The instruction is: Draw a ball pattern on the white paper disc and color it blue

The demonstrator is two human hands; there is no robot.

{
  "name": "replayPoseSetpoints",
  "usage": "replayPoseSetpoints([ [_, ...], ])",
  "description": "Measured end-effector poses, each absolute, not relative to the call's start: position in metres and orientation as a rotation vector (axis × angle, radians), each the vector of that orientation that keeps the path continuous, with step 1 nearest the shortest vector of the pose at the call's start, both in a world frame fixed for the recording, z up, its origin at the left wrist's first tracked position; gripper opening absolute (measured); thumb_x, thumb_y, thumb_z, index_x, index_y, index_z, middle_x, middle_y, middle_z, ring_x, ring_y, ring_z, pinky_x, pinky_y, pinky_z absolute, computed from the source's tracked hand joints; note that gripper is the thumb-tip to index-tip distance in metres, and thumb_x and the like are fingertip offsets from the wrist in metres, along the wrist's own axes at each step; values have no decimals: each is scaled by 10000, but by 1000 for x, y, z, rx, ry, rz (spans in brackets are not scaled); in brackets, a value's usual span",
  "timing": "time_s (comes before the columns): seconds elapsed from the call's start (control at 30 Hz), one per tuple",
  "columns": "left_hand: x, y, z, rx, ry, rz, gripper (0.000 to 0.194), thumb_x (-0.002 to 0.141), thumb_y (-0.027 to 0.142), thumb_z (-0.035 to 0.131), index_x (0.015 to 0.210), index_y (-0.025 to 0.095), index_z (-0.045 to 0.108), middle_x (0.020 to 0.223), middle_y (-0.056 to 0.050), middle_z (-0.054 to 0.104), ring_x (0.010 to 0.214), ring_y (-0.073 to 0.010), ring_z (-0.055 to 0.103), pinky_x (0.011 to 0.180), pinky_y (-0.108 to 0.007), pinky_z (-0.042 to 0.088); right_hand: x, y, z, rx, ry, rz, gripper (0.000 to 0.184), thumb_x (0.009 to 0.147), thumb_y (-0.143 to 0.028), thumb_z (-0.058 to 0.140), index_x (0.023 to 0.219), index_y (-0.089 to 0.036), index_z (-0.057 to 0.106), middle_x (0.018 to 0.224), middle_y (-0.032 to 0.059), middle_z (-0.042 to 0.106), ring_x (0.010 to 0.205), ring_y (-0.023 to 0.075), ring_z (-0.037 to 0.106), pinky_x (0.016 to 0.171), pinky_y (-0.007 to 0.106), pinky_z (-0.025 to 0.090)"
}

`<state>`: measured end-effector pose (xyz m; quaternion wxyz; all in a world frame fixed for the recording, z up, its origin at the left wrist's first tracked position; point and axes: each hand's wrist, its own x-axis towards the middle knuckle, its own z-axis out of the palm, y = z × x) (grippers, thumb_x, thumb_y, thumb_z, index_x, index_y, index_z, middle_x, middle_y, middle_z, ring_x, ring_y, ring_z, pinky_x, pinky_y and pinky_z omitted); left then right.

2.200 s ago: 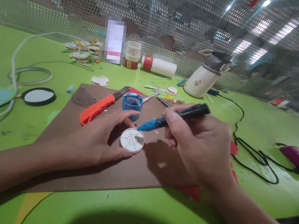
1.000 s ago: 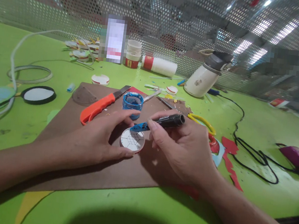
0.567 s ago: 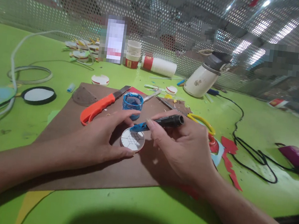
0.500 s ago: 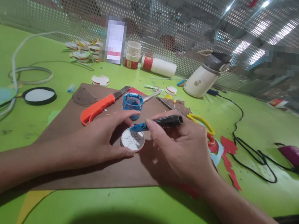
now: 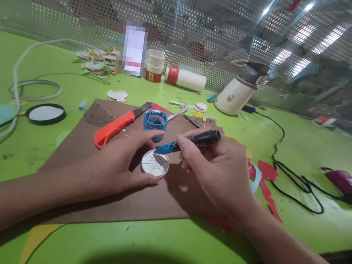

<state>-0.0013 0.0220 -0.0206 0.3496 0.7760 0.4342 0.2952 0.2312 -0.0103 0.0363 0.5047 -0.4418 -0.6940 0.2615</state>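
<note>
A small white round disc [image 5: 155, 164] with thin drawn lines lies on a brown board [image 5: 129, 195]. My left hand [image 5: 117, 163] cups the disc, thumb and forefinger on either side of its rim. My right hand [image 5: 219, 171] grips a black marker [image 5: 190, 141] smeared with blue paint, its blue tip just above the disc's upper edge. A small blue paint pot [image 5: 155, 122] stands right behind the disc.
An orange-handled knife [image 5: 115, 126] lies on the board's left part. A black-rimmed round mirror [image 5: 45, 113] and coiled grey cable [image 5: 35, 87] lie left. Paper cups [image 5: 185, 79], a white jug [image 5: 236, 97], a black cord [image 5: 289, 171], red paper scraps [image 5: 266, 177] and a purple tool [image 5: 347, 187] lie behind and right.
My right hand came down from a raised pose and brought the marker tip to the disc's top edge. In the last half second it tilted up slightly. The left hand kept still.
</note>
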Motion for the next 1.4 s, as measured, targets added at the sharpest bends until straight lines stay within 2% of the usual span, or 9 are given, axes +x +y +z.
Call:
replayPoseSetpoints([
  [0.07, -1, 22, -22, 2014, 1127, 766, 710, 849, 637, 953, 1443, 304, 751, 1510, -146, 812, 1397, -476, 763, 1227, -699, 611, 230, -10, 34, -1059, -1678, 622, 295, 1009, -269, 821, 750, -251, 680, 652, -45, 692, 589, 143, 625, 625, 293, 567],
  [0.27, -1, 21, -23, 2007, 1126, 786, 735, 840, 608, 955, 1480, 314, 745, 1559, -137, 797, 1436, -458, 750, 1250, -672, 604, 230, -11, 32, -1073, -1677, 619, 300, 1005, -251, 806, 729, -236, 687, 666, -33, 723, 613, 136, 638, 615, 273, 534],
  [0.47, 1, 20, -22, 2016, 1134, 773, 772, 849, 620, 929, 1518, 295, 721, 1506, -142, 822, 1406, -460, 763, 1227, -678, 603, 229, -10, 30, -994, -1665, 639, 237, 1022, -201, 816, 797, -229, 745, 654, -63, 696, 615, 130, 662, 639, 260, 562],
  [0.63, 0, 21, -22, 2019, 1154, 758, 780, 821, 623, 938, 1501, 304, 726, 1545, -145, 809, 1446, -474, 746, 1256, -700, 584, 229, -10, 28, -988, -1669, 641, 242, 1025, -184, 822, 800, -233, 748, 654, -61, 704, 643, 151, 712, 651, 269, 587],
  [0.8, 0, 22, -21, 2013, 1150, 764, 754, 830, 614, 939, 1485, 303, 732, 1523, -136, 816, 1434, -462, 754, 1251, -676, 590, 230, -8, 27, -984, -1688, 604, 240, 1031, -200, 836, 808, -233, 754, 680, -45, 752, 676, 166, 757, 659, 271, 596],
  [0.97, -1, 21, -23, 2033, 1123, 809, 797, 836, 590, 950, 1540, 299, 713, 1477, -126, 834, 1401, -454, 771, 1225, -651, 608, 229, -6, 24, -1013, -1683, 562, 325, 996, -219, 852, 722, -243, 680, 670, -30, 769, 611, 155, 704, 582, 257, 538],
  [1.23, 1, 22, -18, 2030, 1177, 778, 965, 805, 591, 934, 1669, 281, 636, 1416, -122, 845, 1323, -438, 797, 1190, -624, 630, 230, -7, 26, -1032, -1684, 496, 315, 985, -233, 833, 715, -248, 670, 644, -32, 740, 590, 154, 673, 580, 266, 521],
  [1.4, 3, 20, -16, 2057, 1212, 770, 801, 820, 617, 898, 1517, 275, 702, 1340, -113, 848, 1232, -418, 811, 1147, -603, 644, 230, -10, 33, -1022, -1627, 426, 337, 982, -203, 772, 691, -261, 613, 595, -66, 640, 530, 120, 561, 559, 269, 479],
])
